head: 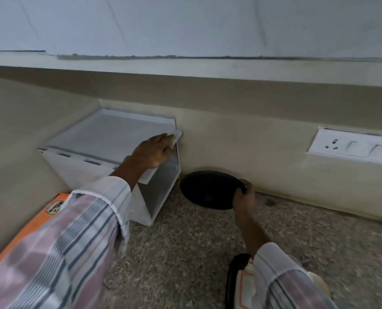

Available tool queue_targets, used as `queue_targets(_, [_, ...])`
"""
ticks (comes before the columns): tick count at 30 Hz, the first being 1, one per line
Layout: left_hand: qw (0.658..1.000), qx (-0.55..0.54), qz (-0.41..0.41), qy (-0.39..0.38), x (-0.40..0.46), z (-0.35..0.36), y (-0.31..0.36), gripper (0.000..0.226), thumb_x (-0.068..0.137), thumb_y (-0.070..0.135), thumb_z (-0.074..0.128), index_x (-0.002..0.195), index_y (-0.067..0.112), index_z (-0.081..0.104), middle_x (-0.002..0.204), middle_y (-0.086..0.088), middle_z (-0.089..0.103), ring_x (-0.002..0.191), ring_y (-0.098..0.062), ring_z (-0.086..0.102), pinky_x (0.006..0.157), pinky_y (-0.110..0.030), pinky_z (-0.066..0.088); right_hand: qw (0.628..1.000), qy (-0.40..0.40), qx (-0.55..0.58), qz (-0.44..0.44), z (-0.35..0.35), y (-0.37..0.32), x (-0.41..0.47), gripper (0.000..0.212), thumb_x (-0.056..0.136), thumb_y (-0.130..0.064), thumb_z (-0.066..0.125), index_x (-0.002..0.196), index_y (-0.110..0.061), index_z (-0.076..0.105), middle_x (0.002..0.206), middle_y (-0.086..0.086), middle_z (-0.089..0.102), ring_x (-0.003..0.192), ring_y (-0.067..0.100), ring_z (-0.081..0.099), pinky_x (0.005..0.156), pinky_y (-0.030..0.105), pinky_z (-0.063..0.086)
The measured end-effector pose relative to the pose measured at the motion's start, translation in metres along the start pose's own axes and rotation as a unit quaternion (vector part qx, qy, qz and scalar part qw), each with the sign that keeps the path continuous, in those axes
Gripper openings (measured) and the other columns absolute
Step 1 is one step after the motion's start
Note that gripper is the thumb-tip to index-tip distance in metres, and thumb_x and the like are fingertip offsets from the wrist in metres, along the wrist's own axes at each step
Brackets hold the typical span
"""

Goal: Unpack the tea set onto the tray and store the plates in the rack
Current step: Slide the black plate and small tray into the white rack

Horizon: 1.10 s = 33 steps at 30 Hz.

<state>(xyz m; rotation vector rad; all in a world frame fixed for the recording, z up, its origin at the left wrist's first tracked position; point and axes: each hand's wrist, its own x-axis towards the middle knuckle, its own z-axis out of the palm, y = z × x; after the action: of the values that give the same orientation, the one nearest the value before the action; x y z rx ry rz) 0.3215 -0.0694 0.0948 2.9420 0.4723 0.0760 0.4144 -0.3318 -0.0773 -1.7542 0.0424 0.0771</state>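
A white rack (91,139) stands on the speckled counter against the wall at the left. My left hand (153,152) lies on the rack's top right corner and pinches a white paper or cloth (177,137) there. My right hand (244,197) grips the right rim of a dark round plate (207,189). The plate is tilted, just right of the rack and close to the wall. The rack's open right end (161,192) faces the plate.
An orange box (36,226) lies on the counter at the left, partly under my left sleeve. A black and white object (239,284) sits at the bottom right under my right sleeve. A white socket panel (352,146) is on the wall.
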Motion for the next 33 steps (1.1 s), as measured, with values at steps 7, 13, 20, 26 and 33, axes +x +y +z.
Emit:
queue_targets(7, [0.998, -0.022, 0.007, -0.059, 0.005, 0.007, -0.056, 0.059, 0.106, 0.038, 0.029, 0.158, 0.02, 0.01, 0.167, 0.0, 0.01, 0.153, -0.016, 0.012, 0.122, -0.028, 0.007, 0.999, -0.033, -0.008, 0.021, 0.09, 0.011, -0.015, 0.036, 0.1, -0.003, 0.046, 0.135, -0.005, 0.055, 0.13, 0.018, 0.062, 0.117, 0.036, 0.06, 0.094, 0.035, 0.045])
queue_targets(13, [0.997, 0.007, 0.036, -0.075, 0.011, 0.015, -0.063, 0.06, 0.106, 0.037, 0.023, 0.157, 0.02, -0.005, 0.167, 0.001, -0.003, 0.154, -0.015, 0.001, 0.124, -0.036, 0.003, 0.995, -0.066, -0.014, 0.069, 0.16, 0.029, -0.013, 0.04, 0.102, -0.006, 0.044, 0.141, -0.002, 0.048, 0.136, 0.02, 0.058, 0.122, 0.039, 0.058, 0.101, 0.041, 0.046])
queue_targets(20, [0.997, -0.008, 0.042, -0.067, 0.012, 0.021, -0.067, 0.06, 0.106, 0.035, 0.022, 0.157, 0.021, -0.006, 0.167, 0.003, -0.007, 0.154, -0.014, -0.003, 0.124, -0.038, 0.0, 0.995, -0.066, -0.003, 0.07, 0.235, 0.048, -0.017, 0.036, 0.104, -0.013, 0.046, 0.139, -0.008, 0.052, 0.137, 0.012, 0.058, 0.124, 0.031, 0.058, 0.109, 0.042, 0.043])
queue_targets(26, [0.997, 0.0, 0.04, -0.07, 0.013, 0.021, -0.068, 0.059, 0.106, 0.034, 0.021, 0.156, 0.022, -0.009, 0.166, 0.004, -0.008, 0.153, -0.013, -0.004, 0.124, -0.037, -0.002, 0.989, -0.126, -0.039, 0.061, 0.287, 0.045, -0.031, 0.048, 0.101, -0.017, 0.05, 0.149, -0.015, 0.044, 0.146, 0.019, 0.046, 0.128, 0.039, 0.052, 0.107, 0.049, 0.044])
queue_targets(33, [0.996, 0.003, 0.032, -0.079, 0.016, 0.022, -0.069, 0.061, 0.106, 0.037, 0.021, 0.156, 0.022, -0.01, 0.166, 0.005, -0.008, 0.153, -0.013, -0.005, 0.124, -0.037, -0.002, 0.969, -0.204, -0.139, 0.022, 0.275, 0.033, -0.031, 0.06, 0.099, -0.045, 0.038, 0.156, -0.03, 0.025, 0.158, 0.015, 0.029, 0.144, 0.042, 0.032, 0.117, 0.055, 0.03])
